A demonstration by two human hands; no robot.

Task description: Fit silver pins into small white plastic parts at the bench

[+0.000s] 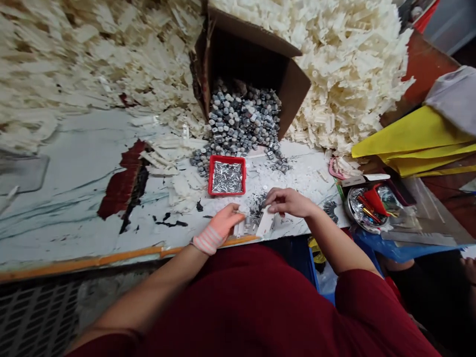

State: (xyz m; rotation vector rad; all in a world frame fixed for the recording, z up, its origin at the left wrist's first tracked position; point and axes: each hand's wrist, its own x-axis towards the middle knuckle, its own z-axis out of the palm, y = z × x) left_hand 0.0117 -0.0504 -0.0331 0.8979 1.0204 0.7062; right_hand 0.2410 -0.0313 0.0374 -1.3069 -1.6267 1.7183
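Note:
My left hand [220, 228], in an orange glove with a striped cuff, is at the table's front edge, its fingers closed round a small white plastic piece [240, 228] that they partly hide. Bare, my right hand [287, 202] pinches the upper end of a longer flat white plastic piece [264, 223], which slants down toward the edge. Small metal pins [255, 215] lie scattered between the two hands. Just beyond them stands a red tray [210, 191] filled with similar shiny pins.
Behind the tray, a cardboard box [295, 99] on its side spills small grey blocks [243, 119]. Heaps of cream plastic parts [342, 64] rise along the back. At right are a metal bowl [351, 210] with tools and a yellow cloth [412, 141]. Another person's leg [435, 292] shows lower right.

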